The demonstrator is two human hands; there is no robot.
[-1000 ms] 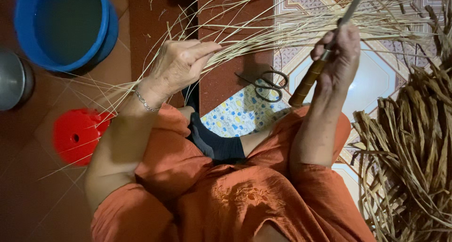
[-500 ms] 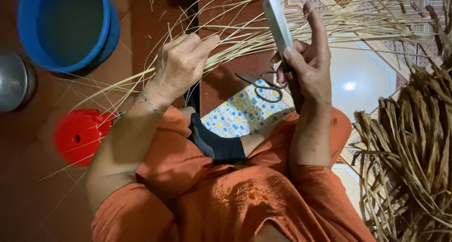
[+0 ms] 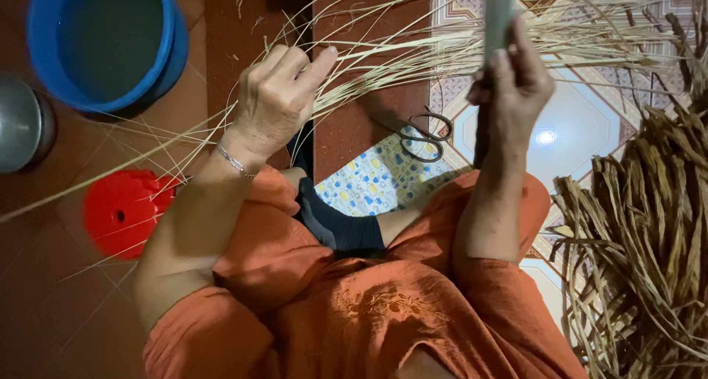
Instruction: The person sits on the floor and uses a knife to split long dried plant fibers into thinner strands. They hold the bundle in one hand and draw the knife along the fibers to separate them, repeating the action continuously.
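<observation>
Scissors (image 3: 424, 137) between hands; bucket (image 3: 103, 43) far left.

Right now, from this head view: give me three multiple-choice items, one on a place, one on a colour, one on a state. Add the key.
1. Where do the scissors lie?
A. in the blue tub
B. on the floor between the two hands
C. on the red stool

2. What colour is the tub at upper left?
A. blue
B. green
C. white

3. What is the left hand doing?
A. resting open on the knee
B. holding the scissors
C. pinching a bundle of pale strips

Key: B, they lie by the patterned cloth; A, its rim is blue; C, the fingers close on the strips.
</observation>
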